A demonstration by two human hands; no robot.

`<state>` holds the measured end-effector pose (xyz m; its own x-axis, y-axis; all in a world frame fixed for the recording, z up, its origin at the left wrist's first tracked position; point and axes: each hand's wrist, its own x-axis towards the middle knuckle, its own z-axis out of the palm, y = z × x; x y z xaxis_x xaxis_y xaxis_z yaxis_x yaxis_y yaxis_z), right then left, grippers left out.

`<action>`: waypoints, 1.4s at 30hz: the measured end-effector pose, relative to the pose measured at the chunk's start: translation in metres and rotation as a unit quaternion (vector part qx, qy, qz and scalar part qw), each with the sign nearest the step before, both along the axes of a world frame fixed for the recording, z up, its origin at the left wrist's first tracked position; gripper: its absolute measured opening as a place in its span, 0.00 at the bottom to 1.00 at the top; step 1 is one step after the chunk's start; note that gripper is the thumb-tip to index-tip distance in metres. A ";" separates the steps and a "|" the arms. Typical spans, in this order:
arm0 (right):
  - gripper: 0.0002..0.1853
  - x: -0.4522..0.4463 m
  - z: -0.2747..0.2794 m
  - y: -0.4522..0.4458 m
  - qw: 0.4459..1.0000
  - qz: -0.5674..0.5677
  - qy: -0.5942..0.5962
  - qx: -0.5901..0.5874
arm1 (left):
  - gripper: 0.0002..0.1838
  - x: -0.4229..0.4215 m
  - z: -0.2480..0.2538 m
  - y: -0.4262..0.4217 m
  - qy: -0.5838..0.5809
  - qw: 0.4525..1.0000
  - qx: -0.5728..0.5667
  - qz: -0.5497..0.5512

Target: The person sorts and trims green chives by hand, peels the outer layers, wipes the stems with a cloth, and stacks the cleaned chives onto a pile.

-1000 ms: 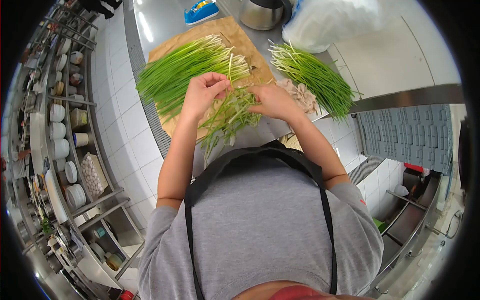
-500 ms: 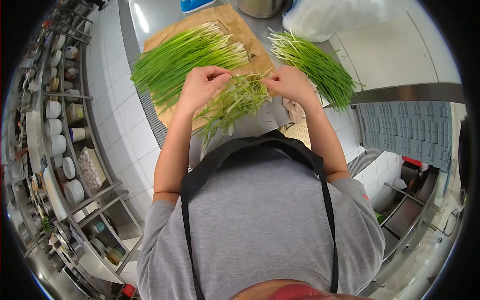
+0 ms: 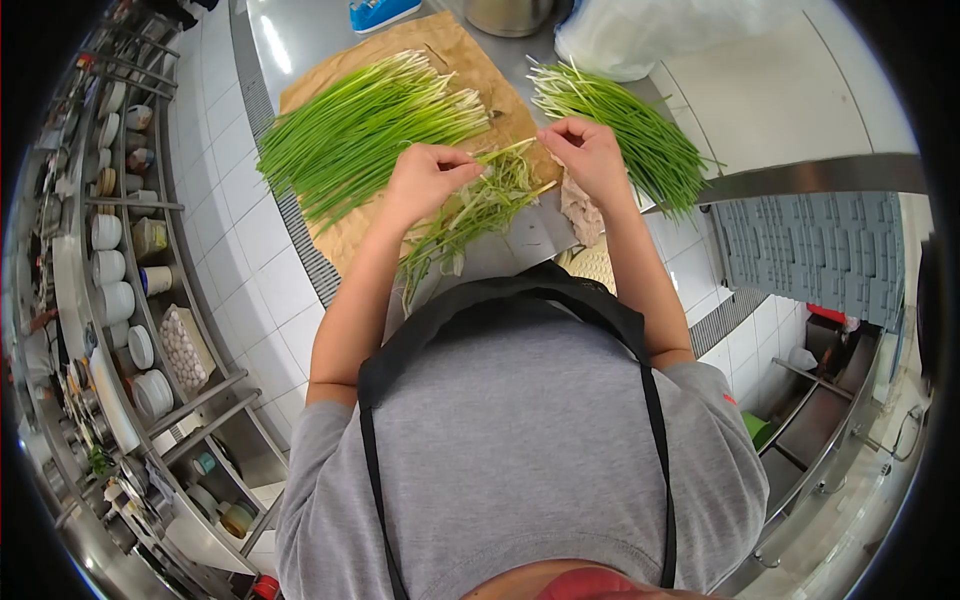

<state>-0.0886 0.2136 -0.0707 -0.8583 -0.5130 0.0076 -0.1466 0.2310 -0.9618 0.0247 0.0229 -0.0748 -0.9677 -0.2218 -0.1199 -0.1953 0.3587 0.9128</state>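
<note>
Over a loose heap of pale, wilted chive leaves (image 3: 470, 222), my left hand (image 3: 428, 182) is closed in a pinch; what its fingertips hold is too small to make out. My right hand (image 3: 592, 165) also pinches, with a thin chive stalk (image 3: 512, 149) reaching its fingertips from the left. Beyond my left hand, a large bunch of green chives (image 3: 370, 130) with white ends lies on brown paper (image 3: 310, 92). A second bunch of chives (image 3: 625, 125) lies on the metal counter, just beyond my right hand.
A metal pot (image 3: 508, 14), a blue object (image 3: 382, 12) and a clear plastic bag (image 3: 620, 45) stand along the far side of the counter. A crumpled pale item (image 3: 580, 212) lies under my right wrist. Shelves with bowls (image 3: 112, 268) run along the left.
My left hand has shifted slightly right and my right hand slightly up, its fingers now raised off the leaf heap. The camera view has tilted a little.
</note>
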 end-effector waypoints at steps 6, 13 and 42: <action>0.09 0.019 0.005 -0.018 0.941 -0.006 -0.271 -0.205 | 0.09 0.005 0.008 -0.010 -0.057 0.984 0.170 -0.010; 0.11 0.028 0.006 -0.033 0.980 0.086 -0.175 -0.028 | 0.09 0.006 0.014 -0.010 -0.064 0.969 0.240 -0.013; 0.22 -0.002 0.011 -0.005 0.908 0.185 0.242 0.288 | 0.09 -0.015 0.002 -0.038 0.016 0.963 -0.264 0.041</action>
<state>-0.0905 0.2085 -0.0598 -0.5934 -0.8046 -0.0236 -0.6900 0.5235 -0.4997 0.0096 -0.0152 -0.0731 -0.9457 -0.3195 0.0605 -0.2174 0.7595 0.6131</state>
